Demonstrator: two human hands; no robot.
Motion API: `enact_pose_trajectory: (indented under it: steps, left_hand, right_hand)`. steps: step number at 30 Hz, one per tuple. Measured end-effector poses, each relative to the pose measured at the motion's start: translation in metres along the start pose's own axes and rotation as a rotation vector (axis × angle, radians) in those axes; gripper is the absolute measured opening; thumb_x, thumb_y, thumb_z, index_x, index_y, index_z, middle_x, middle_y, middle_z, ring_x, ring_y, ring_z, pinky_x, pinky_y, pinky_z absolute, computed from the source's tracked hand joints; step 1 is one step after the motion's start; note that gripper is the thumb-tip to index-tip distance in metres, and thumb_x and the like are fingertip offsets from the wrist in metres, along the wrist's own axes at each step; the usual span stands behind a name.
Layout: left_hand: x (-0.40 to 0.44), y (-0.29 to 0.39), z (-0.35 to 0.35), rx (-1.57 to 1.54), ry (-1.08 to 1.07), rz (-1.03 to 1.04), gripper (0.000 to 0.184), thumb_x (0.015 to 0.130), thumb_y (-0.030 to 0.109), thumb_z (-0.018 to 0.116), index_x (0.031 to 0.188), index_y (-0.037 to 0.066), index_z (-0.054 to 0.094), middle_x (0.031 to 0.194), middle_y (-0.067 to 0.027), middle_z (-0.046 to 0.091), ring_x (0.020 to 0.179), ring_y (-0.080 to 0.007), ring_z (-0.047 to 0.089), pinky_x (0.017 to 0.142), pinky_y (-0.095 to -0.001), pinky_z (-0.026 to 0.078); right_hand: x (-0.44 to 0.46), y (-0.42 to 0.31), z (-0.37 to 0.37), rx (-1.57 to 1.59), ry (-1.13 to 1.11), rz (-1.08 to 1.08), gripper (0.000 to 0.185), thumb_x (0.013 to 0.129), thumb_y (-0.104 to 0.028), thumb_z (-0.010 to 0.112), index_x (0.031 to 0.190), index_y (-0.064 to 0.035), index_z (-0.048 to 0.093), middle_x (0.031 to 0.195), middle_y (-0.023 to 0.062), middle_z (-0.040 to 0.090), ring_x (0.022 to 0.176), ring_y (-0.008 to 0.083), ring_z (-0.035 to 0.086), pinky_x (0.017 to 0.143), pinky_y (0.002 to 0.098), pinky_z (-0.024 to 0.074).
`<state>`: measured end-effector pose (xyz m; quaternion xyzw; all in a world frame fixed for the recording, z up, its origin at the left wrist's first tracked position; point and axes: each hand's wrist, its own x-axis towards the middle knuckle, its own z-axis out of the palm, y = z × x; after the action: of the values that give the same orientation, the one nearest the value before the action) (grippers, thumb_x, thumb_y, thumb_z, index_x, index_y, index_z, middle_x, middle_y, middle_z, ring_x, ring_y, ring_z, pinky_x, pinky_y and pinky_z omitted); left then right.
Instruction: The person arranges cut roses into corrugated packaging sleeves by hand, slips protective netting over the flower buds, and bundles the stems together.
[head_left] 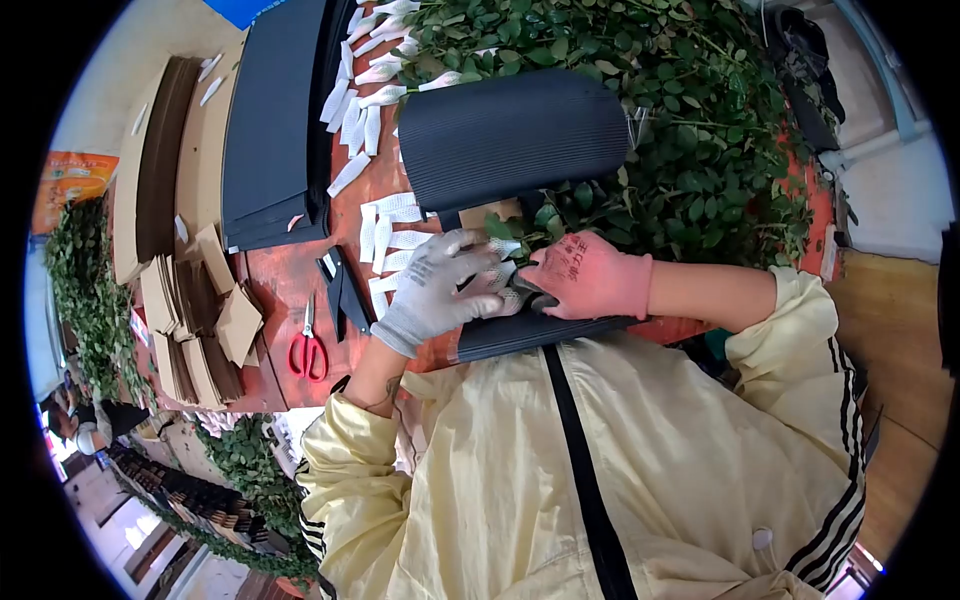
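My left hand (440, 285), in a grey-white glove, is closed around net-wrapped flower heads (508, 285) near the table's front edge. Beside it my right hand (585, 275), in a pink glove with dark fingertips, has its fingers bent onto the same bundle. Under both hands lies a black corrugated sheet (500, 338); its curved upper flap (515, 135) stands up behind them. A piece of brown cardboard (490, 213) shows between flap and hands. Green leaves (560, 205) reach out just behind my right hand.
White net sleeves (385, 235) lie left of the flap. Red-handled scissors (308, 355) and a black stapler (342, 290) rest on the red table (270, 290). Further left are black sheets (275, 120) and cardboard pieces (190, 320). Leafy stems (720, 130) cover the back right. A person (90, 425) is at far lower left.
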<state>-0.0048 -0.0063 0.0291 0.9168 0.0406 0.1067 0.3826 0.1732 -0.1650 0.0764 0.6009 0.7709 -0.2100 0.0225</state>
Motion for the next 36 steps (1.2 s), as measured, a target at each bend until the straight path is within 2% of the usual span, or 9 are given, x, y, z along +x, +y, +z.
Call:
enact_pose_trajectory:
  steps: [9, 12, 16, 18, 22, 27, 29, 34, 36]
  left_hand:
    - [0.009, -0.025, 0.010, 0.014, 0.007, 0.171, 0.035, 0.065, 0.021, 0.072, 0.099, 0.014, 0.068, 0.116, -0.0088, 0.056, 0.105, -0.0294, 0.053, 0.089, -0.0415, 0.042]
    - [0.007, -0.021, 0.010, -0.045, -0.060, 0.131, 0.033, 0.067, 0.018, 0.070, 0.099, 0.012, 0.068, 0.114, -0.0101, 0.057, 0.104, -0.0301, 0.055, 0.089, -0.0404, 0.043]
    - [-0.001, 0.000, -0.008, 0.039, 0.034, 0.267, 0.028, 0.069, 0.022, 0.069, 0.094, 0.010, 0.067, 0.103, -0.0091, 0.061, 0.095, -0.0292, 0.058, 0.081, -0.0391, 0.046]
    - [-0.021, 0.019, -0.019, 0.254, 0.034, -0.032, 0.029, 0.070, 0.025, 0.070, 0.095, 0.010, 0.067, 0.094, -0.0070, 0.061, 0.088, -0.0266, 0.060, 0.076, -0.0371, 0.047]
    - [-0.029, 0.009, -0.001, 0.247, -0.100, -0.052, 0.031, 0.071, 0.029, 0.070, 0.097, 0.012, 0.066, 0.077, -0.0034, 0.059, 0.068, -0.0239, 0.060, 0.059, -0.0346, 0.046]
    - [-0.029, -0.005, 0.014, 0.333, -0.191, 0.016, 0.019, 0.077, 0.029, 0.062, 0.089, 0.015, 0.064, 0.080, -0.0035, 0.059, 0.070, -0.0228, 0.061, 0.059, -0.0354, 0.047]
    - [-0.031, -0.011, 0.012, 0.287, -0.224, 0.088, 0.012, 0.075, 0.023, 0.064, 0.083, 0.013, 0.063, 0.079, -0.0049, 0.059, 0.070, -0.0242, 0.061, 0.059, -0.0352, 0.047]
    - [-0.023, -0.006, 0.000, 0.108, -0.123, 0.254, 0.013, 0.070, 0.014, 0.068, 0.079, 0.007, 0.060, 0.075, -0.0085, 0.056, 0.065, -0.0280, 0.057, 0.058, -0.0384, 0.044]
    - [-0.030, -0.011, -0.006, 0.056, -0.133, 0.149, 0.014, 0.071, 0.015, 0.068, 0.078, 0.006, 0.060, 0.071, -0.0092, 0.055, 0.064, -0.0293, 0.055, 0.057, -0.0398, 0.043]
  right_hand:
    - [0.010, 0.002, 0.023, -0.045, 0.239, -0.167, 0.031, 0.076, -0.031, 0.060, 0.094, -0.0067, 0.056, 0.086, 0.0098, 0.062, 0.086, 0.0258, 0.061, 0.072, 0.0390, 0.0473]
    - [0.024, 0.004, 0.023, 0.124, -0.098, -0.001, 0.032, 0.077, -0.032, 0.060, 0.095, -0.0059, 0.056, 0.088, 0.0127, 0.062, 0.088, 0.0285, 0.061, 0.076, 0.0406, 0.0479]
    - [0.022, 0.006, 0.031, 0.079, -0.075, 0.007, 0.034, 0.078, -0.035, 0.060, 0.095, -0.0055, 0.056, 0.088, 0.0148, 0.062, 0.088, 0.0307, 0.061, 0.076, 0.0417, 0.0490]
    - [0.021, 0.006, 0.032, 0.093, -0.054, 0.016, 0.035, 0.078, -0.035, 0.060, 0.096, -0.0057, 0.055, 0.088, 0.0146, 0.062, 0.088, 0.0302, 0.061, 0.076, 0.0416, 0.0490]
    - [0.019, 0.006, 0.037, 0.064, -0.050, 0.019, 0.040, 0.077, -0.034, 0.061, 0.104, -0.0066, 0.054, 0.093, 0.0131, 0.062, 0.090, 0.0285, 0.060, 0.078, 0.0399, 0.0478]
    - [0.013, 0.011, 0.035, 0.069, -0.003, -0.006, 0.048, 0.078, -0.030, 0.061, 0.119, -0.0074, 0.051, 0.102, 0.0134, 0.061, 0.098, 0.0272, 0.058, 0.084, 0.0379, 0.0458]
    - [0.018, 0.008, 0.024, 0.130, -0.226, 0.071, 0.049, 0.078, -0.025, 0.061, 0.122, -0.0073, 0.049, 0.104, 0.0139, 0.061, 0.101, 0.0276, 0.057, 0.086, 0.0384, 0.0450]
    - [0.016, 0.013, 0.041, 0.172, 0.011, 0.033, 0.046, 0.074, -0.016, 0.061, 0.117, -0.0056, 0.049, 0.101, 0.0141, 0.061, 0.100, 0.0294, 0.057, 0.085, 0.0395, 0.0453]
    - [0.018, 0.014, 0.040, 0.223, -0.064, 0.034, 0.042, 0.073, -0.015, 0.060, 0.113, -0.0044, 0.050, 0.099, 0.0155, 0.060, 0.099, 0.0300, 0.057, 0.086, 0.0394, 0.0451]
